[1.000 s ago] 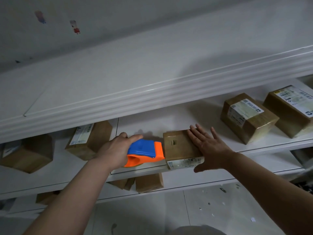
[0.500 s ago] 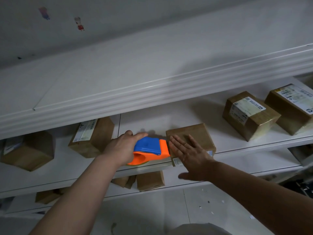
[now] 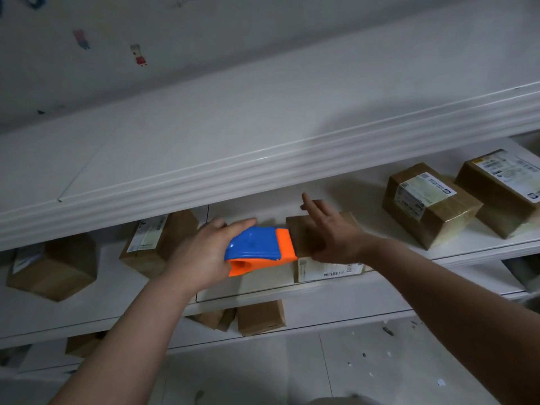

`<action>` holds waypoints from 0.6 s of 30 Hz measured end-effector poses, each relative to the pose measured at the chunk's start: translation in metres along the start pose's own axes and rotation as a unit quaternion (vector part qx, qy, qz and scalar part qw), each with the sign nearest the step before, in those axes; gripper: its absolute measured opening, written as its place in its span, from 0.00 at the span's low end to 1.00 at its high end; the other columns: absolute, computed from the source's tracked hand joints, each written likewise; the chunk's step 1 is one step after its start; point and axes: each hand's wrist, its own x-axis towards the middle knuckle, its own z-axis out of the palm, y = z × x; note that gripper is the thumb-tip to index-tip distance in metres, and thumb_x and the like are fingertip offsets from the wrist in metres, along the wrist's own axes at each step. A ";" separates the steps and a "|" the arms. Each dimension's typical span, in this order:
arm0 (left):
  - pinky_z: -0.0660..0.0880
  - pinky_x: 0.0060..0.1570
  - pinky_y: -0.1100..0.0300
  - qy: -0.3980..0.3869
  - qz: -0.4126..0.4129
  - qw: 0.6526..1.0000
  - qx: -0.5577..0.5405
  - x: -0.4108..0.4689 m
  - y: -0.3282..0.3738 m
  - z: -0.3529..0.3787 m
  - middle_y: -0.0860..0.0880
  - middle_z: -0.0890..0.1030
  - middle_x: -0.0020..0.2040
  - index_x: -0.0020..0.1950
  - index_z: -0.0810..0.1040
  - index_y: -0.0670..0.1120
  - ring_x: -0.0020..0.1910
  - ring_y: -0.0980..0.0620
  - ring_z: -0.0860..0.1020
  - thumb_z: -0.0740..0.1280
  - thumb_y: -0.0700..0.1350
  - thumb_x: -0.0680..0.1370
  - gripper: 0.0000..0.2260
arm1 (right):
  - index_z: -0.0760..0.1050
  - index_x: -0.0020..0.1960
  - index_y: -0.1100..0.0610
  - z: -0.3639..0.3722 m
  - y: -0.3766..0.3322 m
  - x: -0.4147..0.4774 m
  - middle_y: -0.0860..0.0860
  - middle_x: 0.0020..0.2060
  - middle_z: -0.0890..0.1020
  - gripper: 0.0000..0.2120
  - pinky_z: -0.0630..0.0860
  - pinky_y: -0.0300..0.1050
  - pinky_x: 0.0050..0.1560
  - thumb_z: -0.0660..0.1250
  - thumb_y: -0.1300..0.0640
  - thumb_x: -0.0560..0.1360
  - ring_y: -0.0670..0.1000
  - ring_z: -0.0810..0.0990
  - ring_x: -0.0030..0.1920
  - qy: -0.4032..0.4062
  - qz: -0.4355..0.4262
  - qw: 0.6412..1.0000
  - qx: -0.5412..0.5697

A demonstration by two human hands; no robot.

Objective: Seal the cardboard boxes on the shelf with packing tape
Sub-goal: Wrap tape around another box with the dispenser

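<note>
White shelving unit [image 3: 263, 171] fills the view, set against a pale wall with small cartoon stickers [image 3: 138, 55] high above the hands. Half a second ago the right hand [image 3: 336, 232] lay palm-down and flat on the small brown cardboard box [image 3: 327, 268]. Now it is raised and turned on edge over the box top, fingers straight and spread, pointing towards the back of the shelf. Whether its heel touches the cardboard cannot be told. The left hand [image 3: 201, 255] grips the blue and orange plastic tape dispenser [image 3: 257, 249] as before, fingers curled round its body and forefinger laid along the top. The dispenser's orange nose is against the box edge nearest that hand. The box sits at the front edge of the middle shelf, between the two hands, its flaps down and a printed label on its front face.

Right of the right hand stand two larger labelled brown cardboard boxes [image 3: 429, 206], closed and glossy with tape. Left of the left hand sit a labelled brown carton [image 3: 157, 241] and a shadowed brown carton [image 3: 52, 264] farther out. Below the hands, the lower shelf holds several plain brown boxes [image 3: 260, 317]. Beneath it lies a pale tiled floor [image 3: 380, 361] strewn with small scraps.
</note>
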 end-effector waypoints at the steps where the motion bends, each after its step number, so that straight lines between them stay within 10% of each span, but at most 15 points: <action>1: 0.70 0.43 0.59 -0.005 0.018 1.000 0.024 0.003 0.007 -0.005 0.52 0.69 0.54 0.75 0.55 0.67 0.56 0.51 0.72 0.67 0.42 0.72 0.38 | 0.32 0.77 0.54 -0.004 0.003 -0.003 0.53 0.77 0.47 0.61 0.54 0.43 0.73 0.78 0.55 0.66 0.56 0.49 0.76 -0.038 0.017 0.999 -0.012; 5: 0.69 0.44 0.59 -0.061 0.012 0.997 0.035 0.015 0.022 -0.006 0.52 0.67 0.53 0.76 0.55 0.65 0.54 0.50 0.72 0.68 0.44 0.72 0.37 | 0.26 0.75 0.54 -0.002 0.006 0.000 0.51 0.76 0.32 0.68 0.39 0.65 0.73 0.78 0.41 0.62 0.54 0.31 0.75 -0.141 0.072 0.978 -0.134; 18: 0.75 0.46 0.55 -0.044 -0.092 0.994 -0.031 -0.028 -0.019 0.036 0.50 0.70 0.55 0.74 0.57 0.66 0.54 0.48 0.75 0.64 0.37 0.73 0.37 | 0.32 0.77 0.58 0.045 -0.007 0.027 0.59 0.77 0.41 0.61 0.40 0.72 0.69 0.74 0.43 0.65 0.60 0.39 0.77 -0.171 0.007 0.945 -0.280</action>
